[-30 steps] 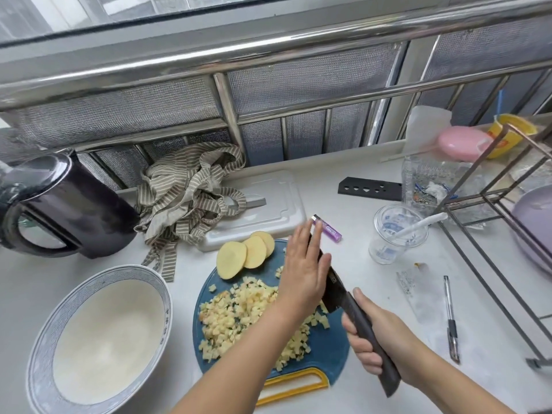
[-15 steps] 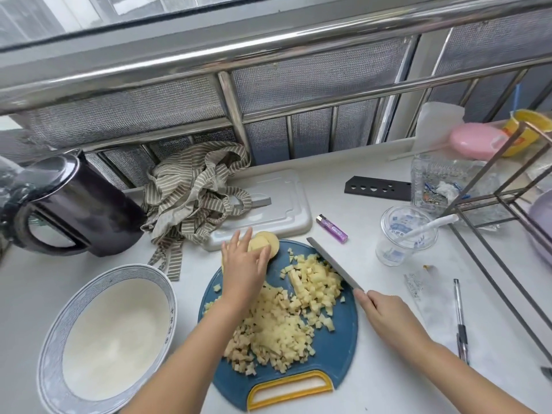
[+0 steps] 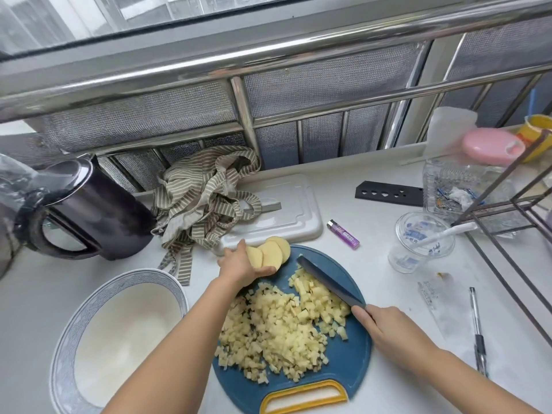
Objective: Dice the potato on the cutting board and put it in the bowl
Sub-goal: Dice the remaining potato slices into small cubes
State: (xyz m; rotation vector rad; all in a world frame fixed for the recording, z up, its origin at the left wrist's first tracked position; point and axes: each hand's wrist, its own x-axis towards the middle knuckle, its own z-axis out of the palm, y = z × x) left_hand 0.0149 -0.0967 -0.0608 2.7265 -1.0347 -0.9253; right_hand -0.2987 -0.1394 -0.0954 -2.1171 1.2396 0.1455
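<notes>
Left hand (image 3: pixel 239 264) on slices (image 3: pixel 271 253), right hand (image 3: pixel 385 327) over knife-handle (image 3: pixel 354 305).

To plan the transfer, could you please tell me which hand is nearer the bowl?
Left. The left hand holds slices just right of the bowl; the right hand grips the knife farther right, beyond the diced pile.

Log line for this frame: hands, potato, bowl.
left hand: grips potato slices | right hand: holds knife | diced potato: on cutting board | bowl: no potato
</notes>
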